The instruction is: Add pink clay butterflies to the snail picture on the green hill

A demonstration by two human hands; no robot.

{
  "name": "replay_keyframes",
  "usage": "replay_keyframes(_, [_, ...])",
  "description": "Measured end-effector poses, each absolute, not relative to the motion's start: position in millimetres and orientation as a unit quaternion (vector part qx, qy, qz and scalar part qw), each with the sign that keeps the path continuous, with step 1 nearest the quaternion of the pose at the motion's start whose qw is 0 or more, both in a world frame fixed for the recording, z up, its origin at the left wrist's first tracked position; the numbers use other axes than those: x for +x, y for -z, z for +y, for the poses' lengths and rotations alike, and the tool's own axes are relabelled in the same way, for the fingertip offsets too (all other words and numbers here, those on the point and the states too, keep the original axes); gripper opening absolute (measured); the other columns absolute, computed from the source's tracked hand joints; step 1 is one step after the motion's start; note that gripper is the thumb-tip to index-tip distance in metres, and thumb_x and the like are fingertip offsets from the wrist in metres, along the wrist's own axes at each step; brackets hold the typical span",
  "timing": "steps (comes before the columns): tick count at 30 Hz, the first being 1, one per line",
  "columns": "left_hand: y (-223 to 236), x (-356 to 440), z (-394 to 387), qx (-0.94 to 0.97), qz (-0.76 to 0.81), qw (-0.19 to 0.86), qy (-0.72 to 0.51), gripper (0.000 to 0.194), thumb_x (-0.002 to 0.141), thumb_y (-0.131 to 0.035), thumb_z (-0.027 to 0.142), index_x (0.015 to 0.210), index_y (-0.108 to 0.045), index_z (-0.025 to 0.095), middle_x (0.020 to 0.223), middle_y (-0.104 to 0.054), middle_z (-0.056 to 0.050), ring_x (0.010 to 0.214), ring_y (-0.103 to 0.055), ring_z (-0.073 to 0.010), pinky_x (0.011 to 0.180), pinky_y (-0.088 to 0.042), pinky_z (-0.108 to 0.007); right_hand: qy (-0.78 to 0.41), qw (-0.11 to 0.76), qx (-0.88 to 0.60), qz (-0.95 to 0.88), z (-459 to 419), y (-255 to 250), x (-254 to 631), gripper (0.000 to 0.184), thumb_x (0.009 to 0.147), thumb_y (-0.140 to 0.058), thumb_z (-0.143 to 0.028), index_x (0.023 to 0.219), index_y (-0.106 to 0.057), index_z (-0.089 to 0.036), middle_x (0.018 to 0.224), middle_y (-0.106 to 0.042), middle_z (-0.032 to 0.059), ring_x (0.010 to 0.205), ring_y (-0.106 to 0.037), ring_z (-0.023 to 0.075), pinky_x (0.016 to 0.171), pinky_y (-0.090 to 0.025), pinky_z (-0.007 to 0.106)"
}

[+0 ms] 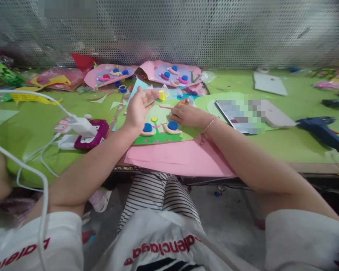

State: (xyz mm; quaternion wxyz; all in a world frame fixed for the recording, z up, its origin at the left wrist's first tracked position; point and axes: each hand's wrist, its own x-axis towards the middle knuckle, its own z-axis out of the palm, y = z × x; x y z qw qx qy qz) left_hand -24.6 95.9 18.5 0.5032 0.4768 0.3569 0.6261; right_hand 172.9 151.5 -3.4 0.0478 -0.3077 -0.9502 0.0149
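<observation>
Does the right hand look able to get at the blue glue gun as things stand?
Probably yes: the glue gun lies with nothing visible over it, and the phone between it and the right hand sits low, seemingly leaving the way above free.

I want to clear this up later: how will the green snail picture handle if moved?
Probably light and somewhat floppy: the green snail picture looks thin and flat. Its raised blue-shelled snails may make it sag unevenly. Pushed, it might slide over the smooth-looking pink sheet along its near edge.
</observation>
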Motion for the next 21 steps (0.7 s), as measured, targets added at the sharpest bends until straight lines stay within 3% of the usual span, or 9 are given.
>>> replay_keyframes(4, [-20.8, -25.4, 95.2, 0.47, 0.361, 0.5, -0.632, 0.051, 0.096, -0.024, 0.04, 0.081, -0.067, 0.017, 0.1, -0.07, -0.009, 0.111, -0.06, -0.0223, 0.1, -0.042, -0.037, -0.034, 0.106, -0.313, -0.943, 155.2, 4.4, 184.6, 0.024, 0.088, -0.045, -0.031, 0.09, -0.057, -0.01, 0.086, -0.059, 0.0122, 0.077, -0.052, 0.0187, 0.074, -0.042, 0.033])
replay_keyframes(9, [-24.9, -26.0, 93.9, 0.463, 0.361, 0.492, -0.643, 0.05, 0.098, -0.022, 0.038, 0.083, -0.064, 0.016, 0.098, -0.069, -0.009, 0.112, -0.06, -0.0226, 0.098, -0.042, -0.036, -0.029, 0.153, -0.305, -0.939, 156.9, 6.9, 195.9, 0.04, 0.087, -0.046, -0.029, 0.114, -0.06, -0.004, 0.107, -0.058, 0.0201, 0.099, -0.055, 0.0266, 0.091, -0.045, 0.042])
replay_keyframes(13, [-26.4, -26.6, 93.4, 0.452, 0.361, 0.497, -0.646, 0.053, 0.098, -0.018, 0.037, 0.082, -0.064, 0.015, 0.099, -0.069, -0.008, 0.11, -0.061, -0.0204, 0.096, -0.044, -0.033, -0.052, 0.121, -0.267, -0.955, 155.7, 4.9, 199.3, 0.048, 0.09, -0.038, -0.025, 0.131, -0.051, -0.003, 0.129, -0.053, 0.0209, 0.119, -0.05, 0.0303, 0.104, -0.039, 0.048])
replay_keyframes(16, [-27.0, -27.0, 93.0, 0.446, 0.358, 0.503, -0.648, 0.057, 0.099, -0.015, 0.037, 0.081, -0.066, 0.016, 0.097, -0.069, -0.007, 0.107, -0.063, -0.0194, 0.095, -0.044, -0.033, -0.084, 0.088, -0.245, -0.962, 154.6, 4.6, 199.3, 0.05, 0.094, -0.031, -0.025, 0.139, -0.042, -0.004, 0.145, -0.04, 0.0148, 0.133, -0.04, 0.0271, 0.113, -0.033, 0.046])
replay_keyframes(21, [-28.3, -26.5, 92.2, 0.44, 0.357, 0.501, -0.654, 0.058, 0.099, -0.017, 0.039, 0.079, -0.067, 0.017, 0.094, -0.071, -0.007, 0.105, -0.063, -0.0206, 0.095, -0.045, -0.034, -0.094, 0.056, -0.233, -0.966, 154.8, 7.6, 198.2, 0.052, 0.096, -0.03, -0.029, 0.141, -0.036, -0.003, 0.149, -0.033, 0.0126, 0.14, -0.03, 0.0242, 0.119, -0.026, 0.042])
